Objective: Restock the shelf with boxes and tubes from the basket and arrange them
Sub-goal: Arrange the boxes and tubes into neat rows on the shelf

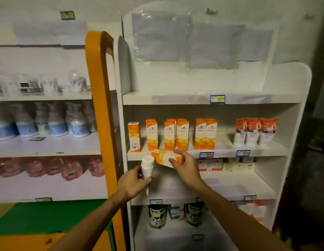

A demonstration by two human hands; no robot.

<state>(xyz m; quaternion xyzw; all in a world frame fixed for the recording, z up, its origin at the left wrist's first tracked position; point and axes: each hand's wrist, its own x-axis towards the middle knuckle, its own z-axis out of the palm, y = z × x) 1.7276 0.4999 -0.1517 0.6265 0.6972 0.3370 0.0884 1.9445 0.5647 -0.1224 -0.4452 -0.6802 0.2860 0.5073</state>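
Two items are in hand at once: an orange box (166, 158), gripped at its right end by the right hand (184, 168) and lying tilted just in front of the lip of the middle shelf (226, 149), and a white tube (147, 169), cap up, with the left hand (133, 182) curled round its lower half. Both sit below the row of standing orange boxes (176, 135), in front of the shelf edge rather than on it.

The step looks like placing the box, and doing it well probably means turning it upright before it crosses the lip, then sliding it into a gap with its printed face forward. Gaps show between the single box (134, 136) at far left and its neighbour, and a wider stretch lies between the orange boxes and the red-and-white tubes (255, 132) at right (likely the tube's home). Headroom under the upper shelf (175, 99) seems generous for an upright box.

Edges to mind: the shelf lip with its blue price tags (206, 154), which the box could catch, and the light standing boxes, which a careless knuckle may topple. The white side panel (124, 124) and the orange frame (100, 105) close in on the left, so the freer room is rightward. No basket is in view.
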